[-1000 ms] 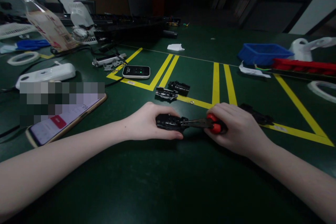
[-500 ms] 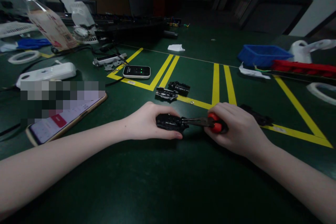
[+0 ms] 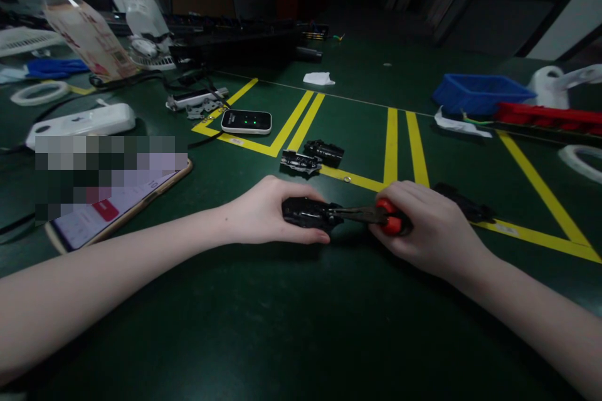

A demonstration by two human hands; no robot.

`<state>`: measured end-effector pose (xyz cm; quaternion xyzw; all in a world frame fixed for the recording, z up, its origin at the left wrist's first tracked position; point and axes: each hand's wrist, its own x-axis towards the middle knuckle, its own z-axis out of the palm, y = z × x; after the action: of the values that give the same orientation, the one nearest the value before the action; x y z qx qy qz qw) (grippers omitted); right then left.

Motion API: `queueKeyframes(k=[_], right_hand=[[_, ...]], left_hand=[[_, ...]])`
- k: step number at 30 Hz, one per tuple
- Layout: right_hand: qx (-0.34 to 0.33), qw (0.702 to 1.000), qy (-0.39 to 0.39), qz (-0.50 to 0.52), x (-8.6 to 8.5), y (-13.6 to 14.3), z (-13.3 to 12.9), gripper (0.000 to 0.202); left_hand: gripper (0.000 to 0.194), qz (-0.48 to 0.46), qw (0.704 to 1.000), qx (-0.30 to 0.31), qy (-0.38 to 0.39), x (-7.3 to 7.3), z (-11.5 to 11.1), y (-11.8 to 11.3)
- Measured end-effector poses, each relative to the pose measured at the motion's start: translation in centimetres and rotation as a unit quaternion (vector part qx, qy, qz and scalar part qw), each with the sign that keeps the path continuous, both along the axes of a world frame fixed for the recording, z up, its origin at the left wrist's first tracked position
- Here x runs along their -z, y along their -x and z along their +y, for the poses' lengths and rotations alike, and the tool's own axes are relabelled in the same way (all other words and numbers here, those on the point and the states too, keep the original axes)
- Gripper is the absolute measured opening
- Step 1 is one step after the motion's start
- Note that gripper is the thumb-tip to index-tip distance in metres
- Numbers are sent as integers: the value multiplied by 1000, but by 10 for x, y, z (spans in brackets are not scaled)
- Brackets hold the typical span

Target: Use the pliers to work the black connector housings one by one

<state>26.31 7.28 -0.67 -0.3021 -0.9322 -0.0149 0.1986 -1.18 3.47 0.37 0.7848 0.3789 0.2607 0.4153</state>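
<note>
Between its thumb and fingers, my left hand (image 3: 270, 210) grips a black part (image 3: 308, 213) just above the green table (image 3: 263, 326). My right hand (image 3: 423, 225) is closed round the red handles of long-nosed pliers (image 3: 362, 215). The tips of the pliers meet the right end of the black part; whether the jaws are closed on it is too small to tell. Beyond my left hand lie a black and silver piece (image 3: 301, 163) and another black piece (image 3: 324, 151), side by side. A further dark piece (image 3: 463, 202) lies behind my right hand.
A phone (image 3: 122, 200) lies at the left, near my left forearm. Farther back are a small device with green lights (image 3: 246, 121), a white device (image 3: 82, 124), a bottle (image 3: 87, 31) and cables. At the right stand a blue bin (image 3: 480, 95) and a red strip (image 3: 545, 118).
The view has shifted slightly. Both hands keep their holds, and the black part looks turned a little in my left hand, with the plier tips still at its right end.
</note>
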Motion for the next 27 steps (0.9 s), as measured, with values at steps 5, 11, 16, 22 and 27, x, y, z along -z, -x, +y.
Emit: queueKeyframes(k=[5,11,16,22,27], right_hand=[[-4,1000,-2,13,2,0,1,10],[8,999,6,33,4,-1,0,9],[2,998,15,64,5,-1,0,9],[-19,996,29,87,2,1,-5,10],[-35,994,38,96,-2,2,-8,11]], left_hand=[[30,-18,1000,-1,18,0,0,-1],[32,-23,999,-13,35,-2,0,-2],[30,-47,997,-11,61,-4,-2,-6],[29,-71,994,-1,87,-11,-6,-11],[23,-75,988,28,132,-20,-8,-10]])
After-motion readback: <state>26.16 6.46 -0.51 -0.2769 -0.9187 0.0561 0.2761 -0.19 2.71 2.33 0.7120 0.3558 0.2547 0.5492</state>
